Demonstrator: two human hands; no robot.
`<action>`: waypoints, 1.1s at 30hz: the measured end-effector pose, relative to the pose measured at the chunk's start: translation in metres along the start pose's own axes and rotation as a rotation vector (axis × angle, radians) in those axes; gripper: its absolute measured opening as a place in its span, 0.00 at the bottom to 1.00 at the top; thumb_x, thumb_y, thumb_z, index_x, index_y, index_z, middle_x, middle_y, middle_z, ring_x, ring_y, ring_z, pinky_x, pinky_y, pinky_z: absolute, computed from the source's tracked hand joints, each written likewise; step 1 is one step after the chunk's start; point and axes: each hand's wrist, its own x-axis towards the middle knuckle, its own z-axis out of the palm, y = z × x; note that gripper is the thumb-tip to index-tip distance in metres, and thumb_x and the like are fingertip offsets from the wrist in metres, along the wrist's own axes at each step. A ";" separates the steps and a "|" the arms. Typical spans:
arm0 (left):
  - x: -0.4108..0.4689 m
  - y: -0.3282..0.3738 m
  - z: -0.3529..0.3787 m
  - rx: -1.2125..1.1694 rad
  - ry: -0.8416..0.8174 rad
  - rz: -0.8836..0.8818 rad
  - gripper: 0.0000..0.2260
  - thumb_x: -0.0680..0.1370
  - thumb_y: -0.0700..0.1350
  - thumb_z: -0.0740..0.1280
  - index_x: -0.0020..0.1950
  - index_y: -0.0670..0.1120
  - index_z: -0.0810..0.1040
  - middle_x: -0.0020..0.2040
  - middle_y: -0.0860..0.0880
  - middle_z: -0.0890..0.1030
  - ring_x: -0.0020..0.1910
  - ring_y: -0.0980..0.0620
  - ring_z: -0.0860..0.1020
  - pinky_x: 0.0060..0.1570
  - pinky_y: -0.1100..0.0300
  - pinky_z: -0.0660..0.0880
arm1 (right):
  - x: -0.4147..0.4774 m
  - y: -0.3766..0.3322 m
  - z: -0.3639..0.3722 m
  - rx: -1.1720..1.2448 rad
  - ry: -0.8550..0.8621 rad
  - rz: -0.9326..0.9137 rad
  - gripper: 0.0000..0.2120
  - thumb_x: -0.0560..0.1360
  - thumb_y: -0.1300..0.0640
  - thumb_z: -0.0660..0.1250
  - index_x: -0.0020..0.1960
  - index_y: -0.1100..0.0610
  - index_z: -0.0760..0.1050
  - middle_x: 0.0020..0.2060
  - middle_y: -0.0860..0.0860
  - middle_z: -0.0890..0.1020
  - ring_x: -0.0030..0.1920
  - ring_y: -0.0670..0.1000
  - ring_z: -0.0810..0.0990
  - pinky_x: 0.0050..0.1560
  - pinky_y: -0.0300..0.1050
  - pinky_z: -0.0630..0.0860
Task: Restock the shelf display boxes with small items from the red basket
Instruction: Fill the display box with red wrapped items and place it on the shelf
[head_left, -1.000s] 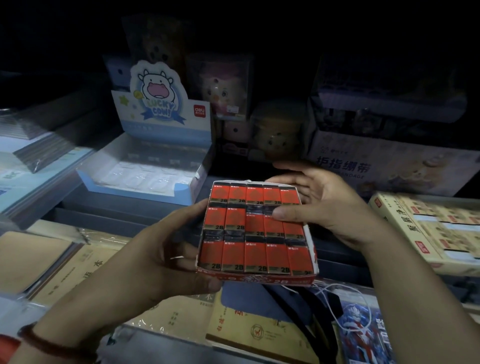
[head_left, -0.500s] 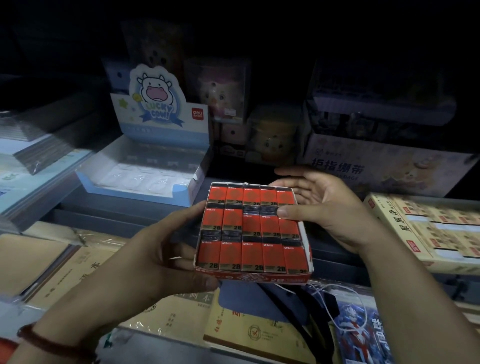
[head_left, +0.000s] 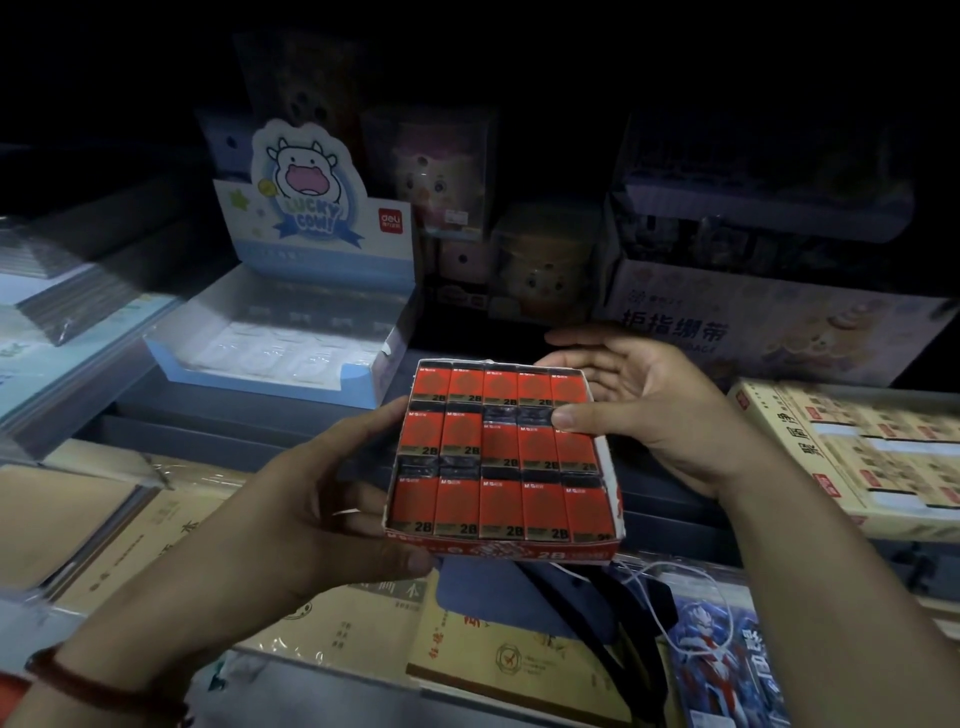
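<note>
"2B" on red erasers (head_left: 501, 457); "LUCKY COW!" box (head_left: 311, 218)

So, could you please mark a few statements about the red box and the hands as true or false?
1. The left hand grips the red box. True.
2. The packs lie in three rows. True.
3. The red box stands on a shelf. False: it is held up in the air.
4. The right hand is clear of the red box. False: its thumb lies on the packs.
5. The cow box is right of the red box. False: it is behind it, to the left.
</note>
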 end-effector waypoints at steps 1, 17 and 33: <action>0.000 -0.001 -0.001 0.000 -0.003 -0.002 0.47 0.64 0.34 0.80 0.73 0.68 0.68 0.50 0.42 0.87 0.50 0.43 0.86 0.53 0.53 0.83 | 0.000 0.000 0.000 0.000 -0.006 0.000 0.32 0.64 0.66 0.77 0.67 0.58 0.75 0.60 0.53 0.84 0.61 0.53 0.83 0.67 0.50 0.77; -0.001 -0.003 0.003 0.050 0.009 0.053 0.47 0.62 0.39 0.81 0.72 0.70 0.68 0.57 0.49 0.86 0.51 0.44 0.86 0.54 0.47 0.83 | -0.003 -0.008 0.007 -0.047 -0.030 -0.043 0.28 0.67 0.61 0.77 0.66 0.54 0.77 0.60 0.48 0.84 0.61 0.47 0.83 0.62 0.41 0.79; -0.006 -0.016 0.021 0.034 0.428 0.169 0.25 0.62 0.48 0.80 0.57 0.57 0.82 0.40 0.52 0.87 0.37 0.50 0.85 0.40 0.57 0.82 | 0.004 -0.004 0.042 -0.622 0.575 -0.127 0.12 0.80 0.45 0.66 0.47 0.51 0.82 0.39 0.47 0.84 0.41 0.46 0.82 0.42 0.44 0.77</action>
